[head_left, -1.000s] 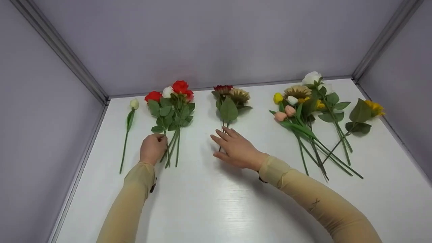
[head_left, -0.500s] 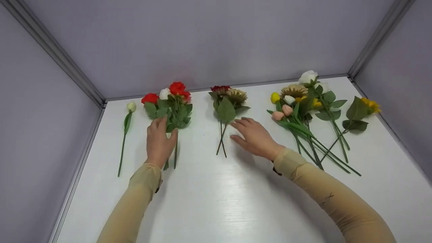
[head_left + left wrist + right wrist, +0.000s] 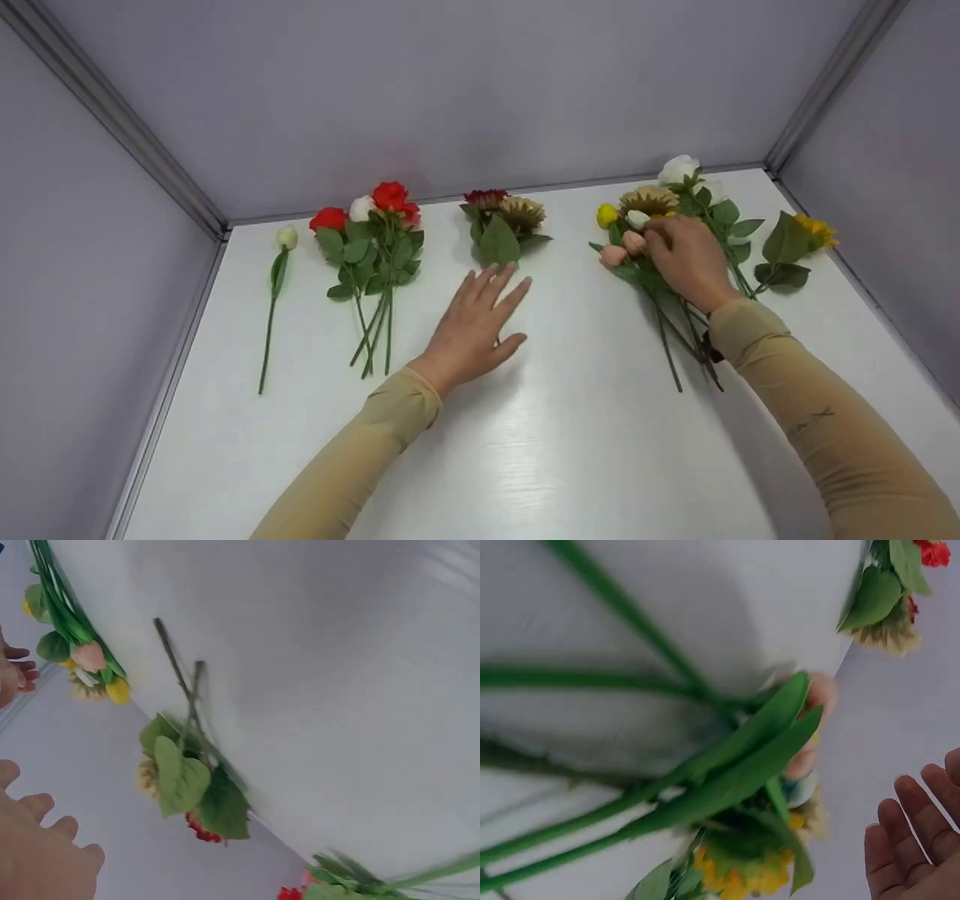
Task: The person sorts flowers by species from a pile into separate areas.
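Observation:
My left hand (image 3: 469, 326) hovers with spread fingers over the stems of a dark red flower (image 3: 486, 198) and a beige flower (image 3: 523, 214). In the left wrist view, those crossed stems (image 3: 180, 679) lie apart from the fingers. At the right pile, my right hand (image 3: 690, 262) is over the flowers, close to a white tulip (image 3: 637, 219) and peach tulips (image 3: 613, 256). The right wrist view has its fingers (image 3: 919, 832) extended with nothing held, beside long green leaves (image 3: 742, 750). Part of a yellow sunflower (image 3: 739, 870) shows below them; the hand hides some stems.
On the left lie red roses (image 3: 390, 196) with a white rose (image 3: 361, 208), and a lone pale tulip (image 3: 286, 238). White roses (image 3: 679, 169) and another yellow sunflower (image 3: 814, 229) are at the far right. Grey walls (image 3: 465, 90) enclose the white table (image 3: 525, 465).
My left hand has left the rose stems and moved right to the middle pair. My right hand has moved from that pair rightward over the right pile. The flowers look unmoved.

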`<move>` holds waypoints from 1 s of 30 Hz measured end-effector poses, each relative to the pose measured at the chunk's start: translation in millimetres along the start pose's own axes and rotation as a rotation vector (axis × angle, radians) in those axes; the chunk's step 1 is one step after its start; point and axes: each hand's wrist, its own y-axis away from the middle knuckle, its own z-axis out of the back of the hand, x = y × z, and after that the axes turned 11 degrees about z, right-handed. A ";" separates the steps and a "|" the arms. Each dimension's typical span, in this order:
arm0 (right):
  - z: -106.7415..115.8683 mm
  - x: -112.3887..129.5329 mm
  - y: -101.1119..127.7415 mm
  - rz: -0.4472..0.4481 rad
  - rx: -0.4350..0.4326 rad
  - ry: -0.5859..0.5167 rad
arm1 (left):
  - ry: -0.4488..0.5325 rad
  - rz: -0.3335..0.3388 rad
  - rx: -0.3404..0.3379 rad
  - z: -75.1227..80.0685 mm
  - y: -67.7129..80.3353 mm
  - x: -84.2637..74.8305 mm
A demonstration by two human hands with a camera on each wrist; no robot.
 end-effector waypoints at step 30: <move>68.0 -111.0 62.4 -0.355 0.258 0.034 | -0.135 -0.373 0.220 -46.3 -14.9 -138.0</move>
